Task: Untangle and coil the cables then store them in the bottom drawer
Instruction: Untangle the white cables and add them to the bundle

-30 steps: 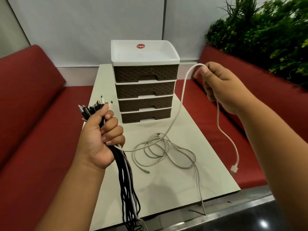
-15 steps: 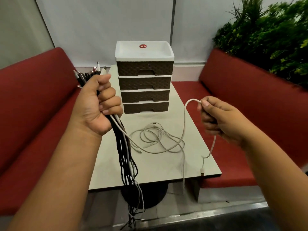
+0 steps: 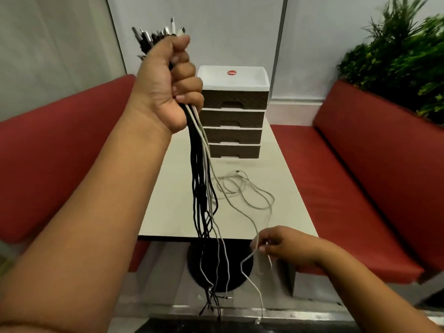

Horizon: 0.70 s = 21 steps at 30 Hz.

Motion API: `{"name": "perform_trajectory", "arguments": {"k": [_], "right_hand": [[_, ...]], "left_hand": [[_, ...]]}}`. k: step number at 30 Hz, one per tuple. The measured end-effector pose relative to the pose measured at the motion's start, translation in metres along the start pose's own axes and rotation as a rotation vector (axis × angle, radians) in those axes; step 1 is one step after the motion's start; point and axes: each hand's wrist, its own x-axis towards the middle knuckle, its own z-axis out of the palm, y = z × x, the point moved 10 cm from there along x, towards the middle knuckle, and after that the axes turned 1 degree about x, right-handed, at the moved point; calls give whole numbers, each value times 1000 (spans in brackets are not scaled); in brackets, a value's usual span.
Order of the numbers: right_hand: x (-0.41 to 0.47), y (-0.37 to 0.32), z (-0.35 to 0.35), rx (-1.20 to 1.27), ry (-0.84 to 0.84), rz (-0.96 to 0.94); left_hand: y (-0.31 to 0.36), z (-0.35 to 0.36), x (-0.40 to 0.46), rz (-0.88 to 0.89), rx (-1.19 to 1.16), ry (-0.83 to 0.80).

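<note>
Two hands work above a pale surface (image 3: 182, 212) set between red benches (image 3: 360, 188). The left hand (image 3: 165, 85) is raised high, its fingers (image 3: 189, 92) curled tight round a thick bundle of cables (image 3: 201, 188) — mostly black, a few white or grey — whose plug ends (image 3: 156, 34) fan out above the fist, blurred enough that their types cannot be told. The bundle hangs straight down past the near edge of the surface, and its lower ends trail below in a dim tangle that is hard to separate strand from strand. The right hand (image 3: 286, 246) sits low, just beyond the near edge, with thumb and fingertips pinching a single white cable (image 3: 249, 280); that cable bends sharply under the pinch and drops to a small plug near the bottom of the frame. Upward it runs to a loose heap of white cable (image 3: 245, 188) lying on the surface, though exactly which loop it joins is unclear. Behind the heap stands a four-drawer organiser (image 3: 234, 116) with a white top, partly hidden on its left by the raised hand; all drawers appear closed, the bottom drawer (image 3: 234, 151) included. A green plant (image 3: 396, 56) is cut off at the right, and the surface's dark pedestal (image 3: 223, 267) shows beneath.
</note>
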Motion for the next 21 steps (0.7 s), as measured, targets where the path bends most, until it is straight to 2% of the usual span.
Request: {"name": "perform_trajectory", "arguments": {"k": [1,4,6,8,11,14,15,19,21], "right_hand": [[1,-16,-11,33,85,-45],[-13,-79,-52,431,348,-305],[-25,-118,-63,517,390,-473],[-30,-144,-53,464,367,-573],[-21,-138,-25,415,377,-575],[-7,-106,14,401,266,-477],[-7,-99,15,391,286,-449],[-13,-100,-35,541,589,-477],[-6,-118,-44,468,545,-500]], "left_hand": [[-6,3,-2,-18,-3,3],[-25,13,-5,-66,4,8],[-35,21,-7,-90,-1,-1],[-38,28,-7,-93,3,1],[-27,32,-9,-52,13,15],[-7,34,-12,10,8,-16],[-3,34,-13,20,11,-21],[-4,32,-15,3,17,-25],[-10,36,-12,-28,3,-58]]}}
